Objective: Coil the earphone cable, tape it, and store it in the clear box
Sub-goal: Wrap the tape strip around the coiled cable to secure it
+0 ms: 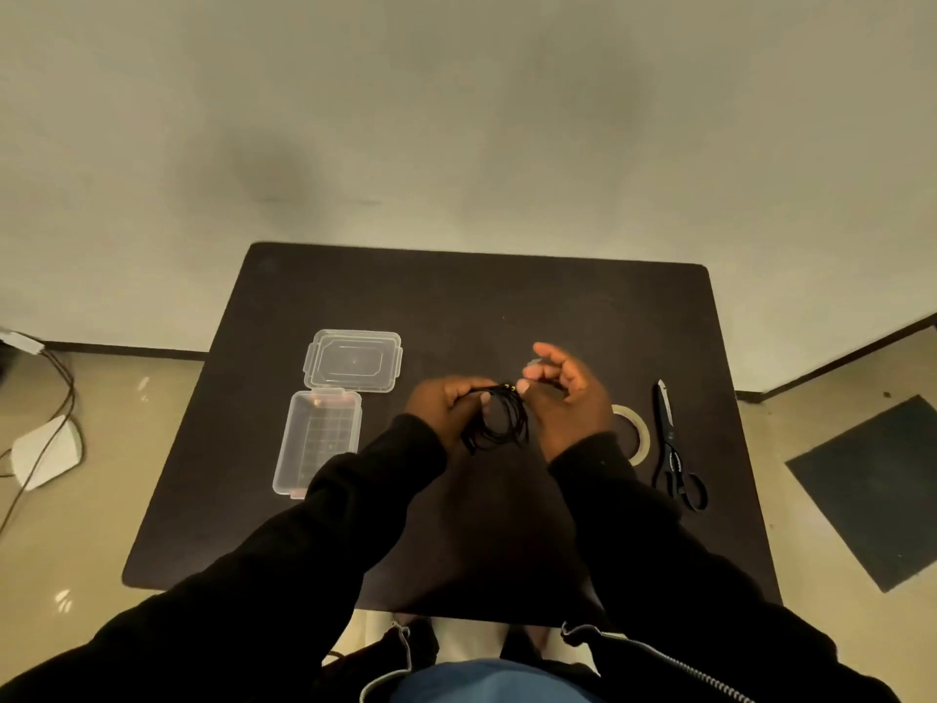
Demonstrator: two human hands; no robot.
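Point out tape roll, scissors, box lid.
tape roll (640, 429), head view, right side of ring
scissors (667, 423), head view, blades near pivot
box lid (353, 361), head view, centre panel

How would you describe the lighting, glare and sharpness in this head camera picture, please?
Head view: dim, yellowish light; wide-angle bending at the dark rectangular table edges; glare spots on the glossy beige floor; the right hand fingers look slightly motion-blurred; the coiled black earphone cable barely separates from the dark tabletop.

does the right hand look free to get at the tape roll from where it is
Probably yes. The tape roll lies on the table just beside the right hand, nothing between them, though the wrist overlaps it in view. The left hand grips the earphone cable.
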